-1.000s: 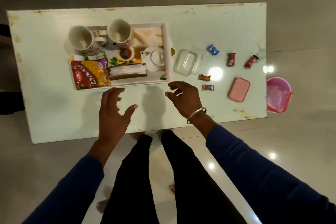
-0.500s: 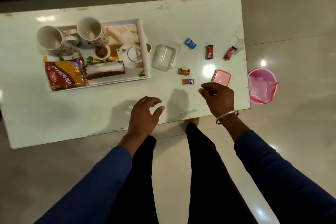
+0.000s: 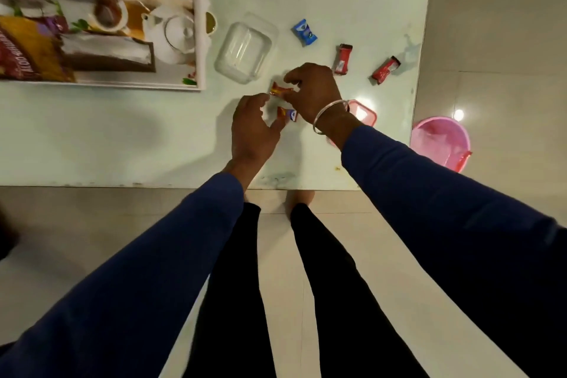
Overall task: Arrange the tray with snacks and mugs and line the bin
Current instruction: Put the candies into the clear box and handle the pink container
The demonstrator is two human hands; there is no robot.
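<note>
Right hand [image 3: 313, 92] pinches the orange candy [image 3: 280, 90] at its fingertips, left hand [image 3: 253, 126] curls loosely beside the second candy [image 3: 287, 113], holding nothing, likely gathering them for the clear box [image 3: 242, 52].

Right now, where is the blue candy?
In the head view, the blue candy lies on the table, right of the clear box and left of two red candies, beyond the right hand.

Both hands over 2 small candies [image 3: 281, 90] on the white table [image 3: 122, 138], beside the tray [image 3: 200, 40].
</note>
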